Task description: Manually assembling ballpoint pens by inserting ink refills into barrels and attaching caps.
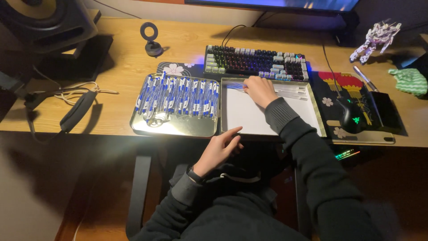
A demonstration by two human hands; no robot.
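Blue-and-white pens (178, 96), green-striped cloth (409, 81)

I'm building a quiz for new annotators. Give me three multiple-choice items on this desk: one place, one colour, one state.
1. Where is the right hand?
A. on the keyboard
B. at the far edge of the right tray
C. on the mouse

2. What colours are the pens in the left tray?
A. red, black
B. green, yellow
C. blue, white

3. The left hand is
A. empty, near the desk edge
B. holding a mug
C. typing

Answers: B, its fingers touch clear pens there; C, blue-and-white barrels lie in rows; A, nothing is in it.
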